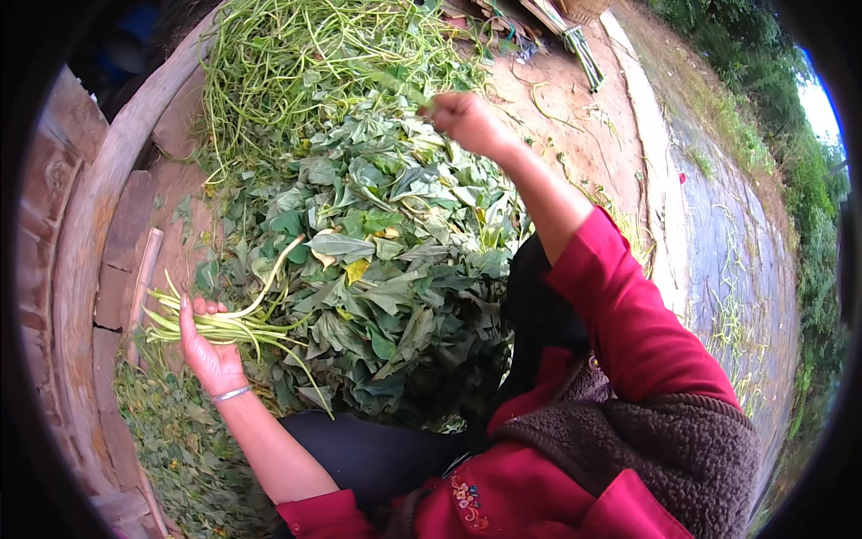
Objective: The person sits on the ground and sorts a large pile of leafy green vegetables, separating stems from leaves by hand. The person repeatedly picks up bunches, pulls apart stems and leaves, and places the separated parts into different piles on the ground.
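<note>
At the left, my left hand (212,350) is closed around a bundle of pale green leaf stalks (236,330). One longer, thicker stalk curves up out of the bundle, and thin ends hang toward my knee. My right hand (465,121) is raised at the upper middle with its fingers pinched. A blurred green piece of plant (397,84) extends from those fingers; whether it is a stalk or a leaf is unclear. Below the right hand lies a large heap of green leaves (390,269), a few of them yellow. Behind it is a tangled pile of stripped stalks (316,67).
A weathered log (108,202) curves along the left beside wooden boards. More leaves and stalks (188,445) lie at the lower left. A bundle of sticks (579,54) and part of a woven basket (584,10) are at the top. A dark sheet (727,269) spreads at the right.
</note>
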Demonstrator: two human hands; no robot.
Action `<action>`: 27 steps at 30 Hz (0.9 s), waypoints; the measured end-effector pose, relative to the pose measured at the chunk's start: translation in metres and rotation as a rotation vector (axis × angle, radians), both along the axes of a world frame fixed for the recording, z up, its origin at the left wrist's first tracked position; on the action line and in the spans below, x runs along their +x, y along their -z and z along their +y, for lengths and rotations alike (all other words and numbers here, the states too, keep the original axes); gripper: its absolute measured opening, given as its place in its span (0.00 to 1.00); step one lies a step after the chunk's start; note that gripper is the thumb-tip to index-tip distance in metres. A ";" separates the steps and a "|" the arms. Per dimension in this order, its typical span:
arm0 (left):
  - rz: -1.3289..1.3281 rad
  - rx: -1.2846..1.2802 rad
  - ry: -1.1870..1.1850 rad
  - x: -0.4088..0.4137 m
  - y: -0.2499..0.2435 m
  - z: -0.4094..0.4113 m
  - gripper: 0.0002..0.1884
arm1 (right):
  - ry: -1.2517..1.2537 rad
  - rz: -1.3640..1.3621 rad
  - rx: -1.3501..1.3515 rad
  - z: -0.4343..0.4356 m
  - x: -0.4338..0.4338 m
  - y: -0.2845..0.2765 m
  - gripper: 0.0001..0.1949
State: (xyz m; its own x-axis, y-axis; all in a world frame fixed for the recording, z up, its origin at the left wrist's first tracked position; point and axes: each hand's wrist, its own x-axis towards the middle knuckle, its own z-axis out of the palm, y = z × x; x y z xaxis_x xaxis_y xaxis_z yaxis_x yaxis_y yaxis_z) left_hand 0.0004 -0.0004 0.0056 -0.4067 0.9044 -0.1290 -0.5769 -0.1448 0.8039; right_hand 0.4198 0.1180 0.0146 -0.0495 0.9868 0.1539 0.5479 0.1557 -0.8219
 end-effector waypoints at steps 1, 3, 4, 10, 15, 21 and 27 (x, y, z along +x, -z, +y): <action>-0.007 0.013 0.005 0.001 0.001 0.002 0.09 | 0.072 0.103 0.104 0.002 0.008 -0.013 0.08; -0.012 0.033 -0.004 -0.002 0.004 0.001 0.08 | 0.167 0.250 0.297 -0.019 0.001 -0.056 0.09; -0.007 0.027 -0.007 -0.003 0.005 0.000 0.08 | 0.180 0.363 0.364 -0.026 0.000 -0.070 0.10; 0.010 -0.017 -0.096 0.001 0.004 -0.005 0.06 | -0.148 1.031 0.426 -0.050 -0.009 -0.128 0.10; 0.145 0.033 -0.244 0.007 -0.008 -0.015 0.06 | -0.184 0.559 0.172 -0.076 -0.025 -0.158 0.17; 0.094 -0.016 -0.337 -0.008 -0.010 -0.027 0.05 | -0.405 0.247 -0.328 -0.123 -0.050 -0.180 0.23; 0.106 -0.014 -0.297 -0.008 -0.013 -0.026 0.04 | -0.803 -0.036 -0.881 -0.123 -0.108 -0.135 0.15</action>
